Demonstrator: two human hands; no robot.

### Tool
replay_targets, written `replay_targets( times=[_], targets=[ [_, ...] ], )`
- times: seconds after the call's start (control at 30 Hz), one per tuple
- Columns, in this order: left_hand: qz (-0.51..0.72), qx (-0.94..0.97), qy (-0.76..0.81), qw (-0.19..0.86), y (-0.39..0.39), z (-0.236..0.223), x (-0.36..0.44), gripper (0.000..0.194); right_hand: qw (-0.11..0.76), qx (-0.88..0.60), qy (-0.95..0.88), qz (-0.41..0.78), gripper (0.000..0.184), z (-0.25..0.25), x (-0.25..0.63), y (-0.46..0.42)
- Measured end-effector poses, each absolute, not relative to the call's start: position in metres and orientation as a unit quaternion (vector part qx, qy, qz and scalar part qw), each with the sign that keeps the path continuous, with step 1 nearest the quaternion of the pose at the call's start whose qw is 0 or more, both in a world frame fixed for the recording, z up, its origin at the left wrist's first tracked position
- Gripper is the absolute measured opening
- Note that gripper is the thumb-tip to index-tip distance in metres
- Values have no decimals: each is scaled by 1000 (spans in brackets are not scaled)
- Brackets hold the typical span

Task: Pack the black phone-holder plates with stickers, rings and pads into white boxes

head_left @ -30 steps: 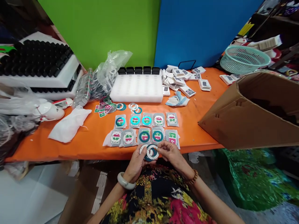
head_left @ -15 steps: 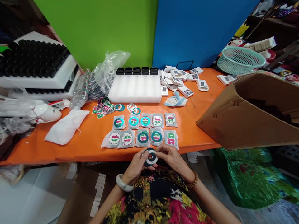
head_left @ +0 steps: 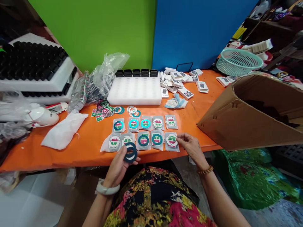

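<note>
My left hand (head_left: 120,165) holds a few dark rings (head_left: 133,157), overlapping, just above the table's front edge. The fingertips of my right hand (head_left: 192,147) pinch the edge of a white ring (head_left: 167,140), which lies over the card on the rightmost translucent pouch (head_left: 174,149) of the front row. Two rows of such pouches lie flat, each with a pink and green card; teal rings (head_left: 143,140) top some of them and white patterned rings (head_left: 157,123) others. Behind them are loose white rings (head_left: 131,109) and a fanned pile of cards (head_left: 104,110).
A white foam tray (head_left: 134,91) with black items stands at the back. Small white boxes (head_left: 176,83) are heaped beside it. A cardboard box (head_left: 217,116) is at right, near a mint basket (head_left: 239,64). A white pouch (head_left: 65,130) and foam trays of black pieces (head_left: 35,60) occupy the left.
My hands have moved apart. The right one has carried a white ring to the front-right pouch, whose card was bare before; the left has shifted left with the dark rings.
</note>
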State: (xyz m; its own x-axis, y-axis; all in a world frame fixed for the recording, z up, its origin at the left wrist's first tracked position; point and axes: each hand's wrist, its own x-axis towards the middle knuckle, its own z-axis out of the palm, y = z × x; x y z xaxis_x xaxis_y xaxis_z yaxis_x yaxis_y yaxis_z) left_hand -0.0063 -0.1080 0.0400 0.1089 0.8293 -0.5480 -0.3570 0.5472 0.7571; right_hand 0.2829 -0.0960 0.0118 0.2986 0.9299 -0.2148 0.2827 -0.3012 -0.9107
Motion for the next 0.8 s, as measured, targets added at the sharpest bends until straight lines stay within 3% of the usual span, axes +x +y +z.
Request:
replay_targets(
  times=[0.2, 0.43, 0.67, 0.8],
  targets=[
    [507, 177, 561, 630, -91, 51, -48, 28, 351, -735, -513, 271, 35, 6, 281, -99],
    [565, 167, 580, 562, -51, 51, -97, 22, 319, -830, -432, 152, 43, -9, 313, -93],
    [509, 295, 608, 532, -3, 43, -115, 33, 321, -841, -421, 108, 37, -12, 320, -91],
    [458, 370, 617, 522, 36, 35, -95, 30, 319, -825, -465, 46, 38, -16, 313, -91]
  ],
)
